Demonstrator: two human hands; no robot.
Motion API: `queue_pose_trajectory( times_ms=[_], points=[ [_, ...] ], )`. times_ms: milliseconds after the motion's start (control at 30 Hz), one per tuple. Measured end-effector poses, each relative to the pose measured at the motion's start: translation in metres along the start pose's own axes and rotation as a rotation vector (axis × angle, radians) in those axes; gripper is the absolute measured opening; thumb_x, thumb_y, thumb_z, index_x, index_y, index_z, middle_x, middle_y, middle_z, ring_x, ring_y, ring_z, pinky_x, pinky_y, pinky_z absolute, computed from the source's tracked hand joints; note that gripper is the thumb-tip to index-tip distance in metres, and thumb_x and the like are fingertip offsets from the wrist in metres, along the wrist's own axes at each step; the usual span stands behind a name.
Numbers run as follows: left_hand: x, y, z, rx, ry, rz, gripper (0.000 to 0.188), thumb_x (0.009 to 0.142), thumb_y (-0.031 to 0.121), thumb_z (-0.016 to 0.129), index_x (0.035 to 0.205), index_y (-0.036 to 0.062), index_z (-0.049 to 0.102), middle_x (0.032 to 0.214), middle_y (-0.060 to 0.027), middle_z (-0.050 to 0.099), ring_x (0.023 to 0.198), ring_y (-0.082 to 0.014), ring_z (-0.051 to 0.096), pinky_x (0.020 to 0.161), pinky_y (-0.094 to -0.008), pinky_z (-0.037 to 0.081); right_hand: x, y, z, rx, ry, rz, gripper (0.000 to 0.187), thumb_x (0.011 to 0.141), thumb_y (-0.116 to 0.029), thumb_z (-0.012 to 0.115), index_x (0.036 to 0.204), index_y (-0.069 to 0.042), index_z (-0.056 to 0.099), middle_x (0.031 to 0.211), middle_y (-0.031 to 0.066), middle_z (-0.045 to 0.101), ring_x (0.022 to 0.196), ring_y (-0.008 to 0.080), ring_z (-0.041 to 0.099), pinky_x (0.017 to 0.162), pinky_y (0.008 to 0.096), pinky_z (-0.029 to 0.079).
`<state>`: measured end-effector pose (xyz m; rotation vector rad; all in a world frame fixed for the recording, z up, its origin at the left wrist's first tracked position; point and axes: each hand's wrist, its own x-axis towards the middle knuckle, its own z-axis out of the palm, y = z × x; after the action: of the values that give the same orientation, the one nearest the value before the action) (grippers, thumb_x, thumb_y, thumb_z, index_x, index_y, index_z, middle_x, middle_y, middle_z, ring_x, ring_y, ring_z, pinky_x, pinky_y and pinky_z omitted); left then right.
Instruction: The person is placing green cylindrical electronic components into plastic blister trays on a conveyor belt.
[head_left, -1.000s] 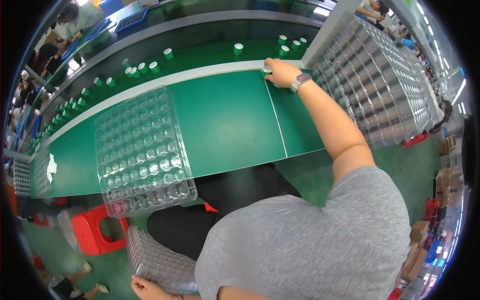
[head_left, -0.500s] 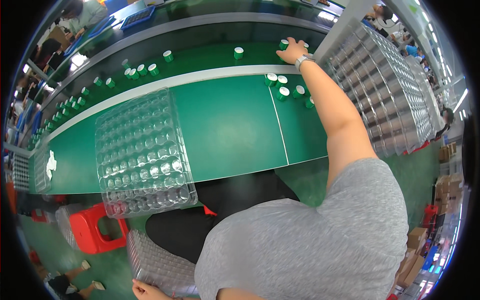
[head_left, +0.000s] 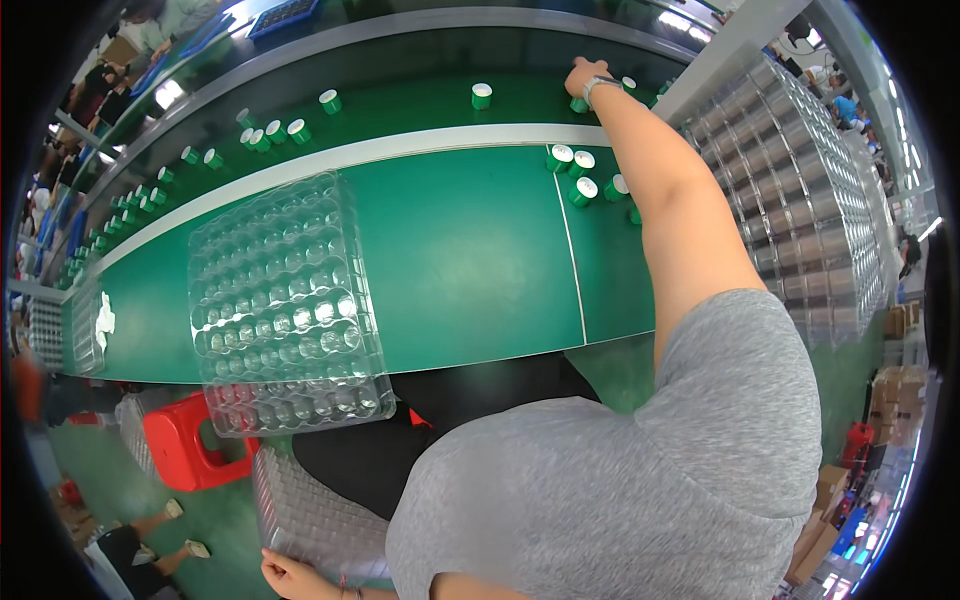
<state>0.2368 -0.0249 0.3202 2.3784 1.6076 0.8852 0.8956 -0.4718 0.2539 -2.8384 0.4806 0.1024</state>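
My right arm stretches across the green worktable to the belt behind it. There my right hand (head_left: 588, 74) has its fingers out and apart, beside a small green cylinder with a white top (head_left: 579, 104) just under its wrist; whether they touch I cannot tell. Low at the left, my left hand (head_left: 287, 577) is closed at the lower corner of a stack of clear plastic trays (head_left: 320, 520) beside my leg. A clear tray with rows of round pockets (head_left: 275, 290) lies on the table, overhanging its front edge. Several green cylinders (head_left: 583, 191) stand near my right forearm.
More green cylinders (head_left: 298, 131) stand along the belt (head_left: 400, 105). A tall stack of clear trays (head_left: 790, 190) rises at the right by a metal post (head_left: 745, 50). A red stool (head_left: 185, 445) stands left of my legs. Other people sit across the line.
My right hand has reached slightly farther over the belt, and a green cylinder now shows below its wrist. The view has shifted a little. My left hand stays at the tray stack.
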Motion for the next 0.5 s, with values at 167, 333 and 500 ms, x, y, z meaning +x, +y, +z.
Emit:
queue_pose_trajectory(
  times_ms=[167, 333, 500],
  points=[
    [0.000, 0.008, 0.000, -0.004, -0.009, 0.005, 0.036, 0.093, 0.029, 0.060, 0.079, -0.0033, 0.065, 0.073, -0.0215, 0.062, 0.067, -0.0350, 0.057, 0.067, -0.0412, 0.047, 0.015, 0.010, 0.002, -0.047, -0.074, 0.007, 0.042, 0.090, -0.012, 0.050, 0.132, -0.015, 0.048, 0.136, 0.0203, 0.043, 0.112, 0.0423, 0.056, 0.078, 0.0473, 0.055],
    [0.000, 0.003, -0.002, -0.025, -0.001, 0.016, 0.036, 0.093, 0.029, 0.061, 0.077, -0.0035, 0.064, 0.071, -0.0210, 0.061, 0.065, -0.0344, 0.056, 0.065, -0.0412, 0.047, -0.031, 0.021, -0.017, 0.083, -0.175, -0.224, 0.034, 0.092, -0.016, 0.057, 0.125, -0.015, 0.050, 0.125, 0.0155, 0.054, 0.100, 0.0373, 0.062, 0.055, 0.0402, 0.061],
    [0.001, -0.006, -0.002, -0.053, 0.012, 0.036, 0.035, 0.092, 0.027, 0.062, 0.075, -0.0033, 0.063, 0.070, -0.0206, 0.061, 0.063, -0.0343, 0.055, 0.064, -0.0414, 0.047, -0.085, 0.053, -0.029, -0.075, -0.064, -0.680, 0.034, 0.089, -0.013, 0.061, 0.122, -0.015, 0.051, 0.117, 0.0157, 0.054, 0.095, 0.0362, 0.061, 0.078, 0.0429, 0.054]
  ],
)
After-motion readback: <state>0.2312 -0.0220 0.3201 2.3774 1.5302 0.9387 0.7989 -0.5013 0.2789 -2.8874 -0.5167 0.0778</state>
